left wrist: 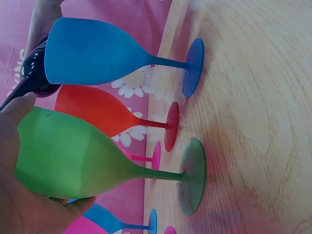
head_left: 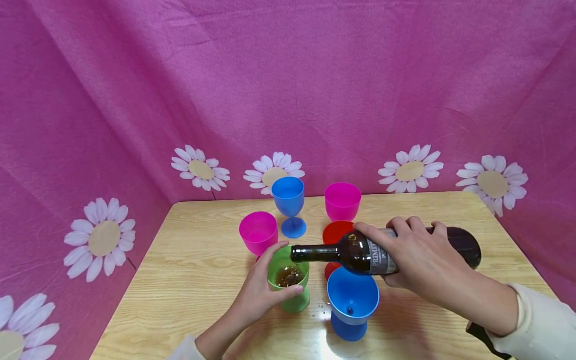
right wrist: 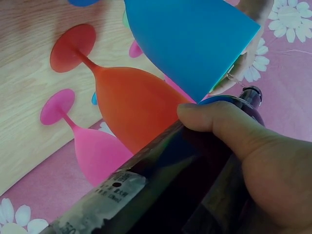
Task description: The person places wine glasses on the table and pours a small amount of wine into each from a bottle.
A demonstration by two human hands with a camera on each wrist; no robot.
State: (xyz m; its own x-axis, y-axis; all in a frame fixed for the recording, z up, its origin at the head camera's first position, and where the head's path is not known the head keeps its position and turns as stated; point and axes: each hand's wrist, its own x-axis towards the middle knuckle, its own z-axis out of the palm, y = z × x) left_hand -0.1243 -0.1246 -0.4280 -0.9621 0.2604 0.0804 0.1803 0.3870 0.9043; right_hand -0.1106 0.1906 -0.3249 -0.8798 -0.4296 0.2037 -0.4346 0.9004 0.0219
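My left hand (head_left: 256,294) holds a green goblet (head_left: 295,301) by its bowl, thumb on one side and fingers on the other. The goblet's foot rests on the table, and brown liquid (head_left: 289,275) with bubbles lies in the bowl. My right hand (head_left: 420,257) grips a dark wine bottle (head_left: 317,253) round its body, tipped nearly level. Its mouth is over the green goblet's rim, and a thin stream (right wrist: 235,78) leaves it in the right wrist view. Below the bottle stands a blue goblet (head_left: 355,290) with a little dark liquid at the bottom.
A red goblet (head_left: 335,231) stands behind the bottle, partly hidden. Farther back are a pink goblet (head_left: 343,201), another blue goblet (head_left: 288,199) and a second pink goblet (head_left: 258,234). Drops dot the wooden table (head_left: 193,270) between the front goblets. A pink flowered cloth (head_left: 315,100) hangs behind.
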